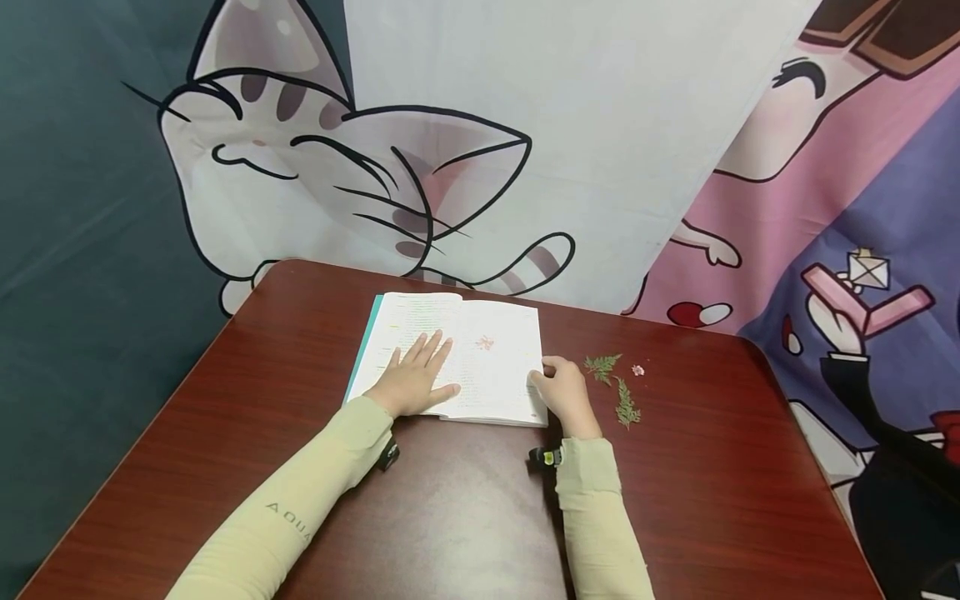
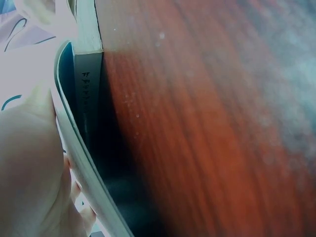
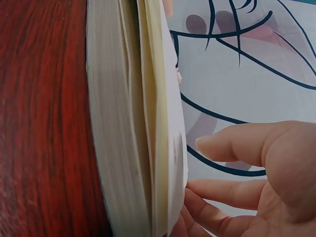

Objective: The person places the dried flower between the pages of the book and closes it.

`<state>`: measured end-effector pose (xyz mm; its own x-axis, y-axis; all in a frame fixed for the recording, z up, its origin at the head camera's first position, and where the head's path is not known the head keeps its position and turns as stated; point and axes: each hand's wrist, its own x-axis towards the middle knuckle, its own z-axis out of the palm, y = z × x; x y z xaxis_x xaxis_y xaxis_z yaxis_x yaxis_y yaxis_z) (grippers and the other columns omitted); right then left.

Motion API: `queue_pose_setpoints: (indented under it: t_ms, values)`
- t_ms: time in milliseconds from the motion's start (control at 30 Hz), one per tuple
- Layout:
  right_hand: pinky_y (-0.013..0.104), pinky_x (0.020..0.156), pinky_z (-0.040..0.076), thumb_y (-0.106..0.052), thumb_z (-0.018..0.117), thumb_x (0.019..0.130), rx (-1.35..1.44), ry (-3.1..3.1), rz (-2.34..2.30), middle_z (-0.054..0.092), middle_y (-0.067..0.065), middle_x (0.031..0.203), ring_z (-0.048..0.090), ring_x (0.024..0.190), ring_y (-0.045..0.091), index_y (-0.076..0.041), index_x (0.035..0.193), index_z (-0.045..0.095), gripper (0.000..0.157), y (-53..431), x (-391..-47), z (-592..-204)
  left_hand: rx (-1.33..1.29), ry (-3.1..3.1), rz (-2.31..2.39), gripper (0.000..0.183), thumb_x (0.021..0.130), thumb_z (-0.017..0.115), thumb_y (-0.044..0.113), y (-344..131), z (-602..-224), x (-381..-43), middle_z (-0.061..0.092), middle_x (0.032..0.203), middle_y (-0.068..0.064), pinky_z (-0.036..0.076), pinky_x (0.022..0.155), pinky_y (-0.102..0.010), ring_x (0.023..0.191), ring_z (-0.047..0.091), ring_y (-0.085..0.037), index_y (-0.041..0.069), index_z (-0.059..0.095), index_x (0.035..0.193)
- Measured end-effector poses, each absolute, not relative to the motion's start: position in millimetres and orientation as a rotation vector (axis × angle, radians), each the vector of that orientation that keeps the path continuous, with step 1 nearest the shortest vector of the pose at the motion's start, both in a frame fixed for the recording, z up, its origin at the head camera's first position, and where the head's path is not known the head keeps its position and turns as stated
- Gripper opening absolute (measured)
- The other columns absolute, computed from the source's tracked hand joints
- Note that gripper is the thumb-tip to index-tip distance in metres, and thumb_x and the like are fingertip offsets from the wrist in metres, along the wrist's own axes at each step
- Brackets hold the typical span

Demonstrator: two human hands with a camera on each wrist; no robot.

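An open book (image 1: 501,392) lies on the table with a teal cover edge along its left side. My left hand (image 1: 411,377) rests palm down on the left page, fingers spread, thumb reaching toward the fold. At the book's right edge is my right hand (image 1: 564,392). In the right wrist view its fingertips (image 3: 197,190) meet the page edge, while the thumb stands a little off the page. A small reddish pressed flower (image 1: 484,342) sits on the upper right page. Gaps show between several leaves of the page block (image 3: 116,123).
Right of the book lie two green fern-like sprigs, an upper sprig (image 1: 602,367) and a lower sprig (image 1: 627,406), beside a small pink flower (image 1: 637,370). The brown wooden table (image 1: 465,517) meets a cartoon-printed cloth (image 1: 600,125) at its back edge. A dark chair-like shape (image 1: 900,508) stands at the right.
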<state>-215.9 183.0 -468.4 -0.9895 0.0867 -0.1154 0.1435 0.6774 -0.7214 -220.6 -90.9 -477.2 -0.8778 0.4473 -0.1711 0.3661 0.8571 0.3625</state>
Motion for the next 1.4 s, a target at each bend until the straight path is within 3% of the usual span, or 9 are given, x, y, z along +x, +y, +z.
queue_pose_setpoints:
  t_ms: [333, 567, 700, 1167, 1400]
  values:
    - [0.053, 0.098, 0.05, -0.013, 0.061, 0.095, 0.208, 2.826, -1.274, 0.061, 0.029, 0.128, 0.058, 0.121, 0.04, 0.008, 0.137, 0.057, 0.047, 182.8, -215.9, -464.4, 0.618, 2.792, 0.471, 0.085, 0.103, 0.044, 0.058, -90.8, -479.3, -221.2, 0.0, 0.171, -0.012, 0.007, 0.118, -0.068, 0.156, 0.0, -0.036, 0.01, 0.009, 0.164]
    - [0.04, 0.075, 0.049, -0.009, 0.064, 0.091, 0.261, 2.899, -1.36, 0.063, 0.015, 0.094, 0.058, 0.086, 0.028, 0.001, 0.129, 0.065, 0.039, 182.7, -215.6, -463.5, 0.619, 2.796, 0.459, 0.085, 0.103, 0.044, 0.058, -90.5, -480.0, -221.7, 0.0, 0.171, -0.011, 0.007, 0.118, -0.067, 0.156, 0.001, -0.036, 0.011, 0.009, 0.164]
    - [0.037, 0.07, 0.047, -0.008, 0.067, 0.09, 0.281, 2.938, -1.393, 0.064, 0.012, 0.087, 0.058, 0.08, 0.027, -0.002, 0.124, 0.068, 0.035, 182.5, -215.3, -462.1, 0.615, 2.792, 0.458, 0.085, 0.103, 0.043, 0.059, -90.1, -479.4, -221.9, 0.0, 0.171, -0.012, 0.007, 0.119, -0.067, 0.156, 0.001, -0.036, 0.011, 0.009, 0.164]
    - [0.039, 0.074, 0.045, -0.006, 0.07, 0.09, 0.333, 2.946, -1.41, 0.07, 0.014, 0.09, 0.057, 0.084, 0.029, -0.007, 0.125, 0.073, 0.035, 180.7, -213.8, -460.7, 0.606, 2.783, 0.452, 0.086, 0.103, 0.043, 0.06, -89.5, -477.1, -220.8, -0.001, 0.171, -0.011, 0.006, 0.119, -0.067, 0.156, 0.0, -0.035, 0.011, 0.008, 0.164]
    - [0.041, 0.072, 0.051, -0.005, 0.071, 0.091, 0.319, 2.974, -1.391, 0.073, 0.016, 0.094, 0.063, 0.082, 0.029, -0.006, 0.125, 0.073, 0.034, 180.2, -211.7, -460.1, 0.608, 2.791, 0.45, 0.086, 0.103, 0.043, 0.059, -89.5, -478.7, -221.7, -0.001, 0.171, -0.011, 0.007, 0.119, -0.067, 0.156, 0.0, -0.035, 0.011, 0.008, 0.164]
